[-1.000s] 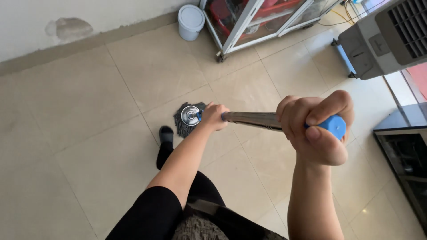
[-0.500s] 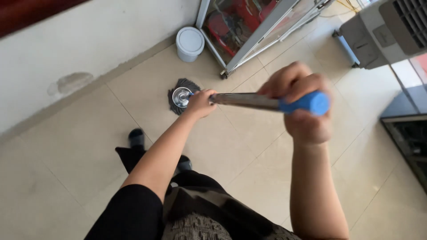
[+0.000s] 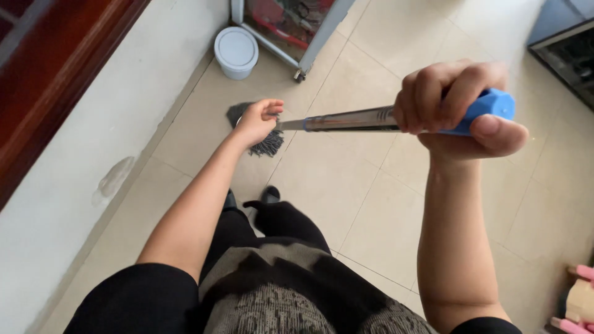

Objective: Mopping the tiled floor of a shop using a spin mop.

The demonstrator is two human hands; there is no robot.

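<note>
Both-handed, the person grips a mop pole (image 3: 346, 119): the right hand (image 3: 458, 108) is wrapped tight around its blue end, the left hand (image 3: 257, 120) closed lower down. Just beyond the left hand, the grey mop head (image 3: 267, 145) rests on the tiled floor (image 3: 346, 204), near a small white bin (image 3: 236, 52).

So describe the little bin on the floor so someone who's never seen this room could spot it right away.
Follow the pale wall along the tiled floor to the metal-framed glass cabinet. The bin stands on the floor between wall and cabinet, just beyond the grey mop head. It is the only small round thing there, pale grey-white with a flat lid.
</note>
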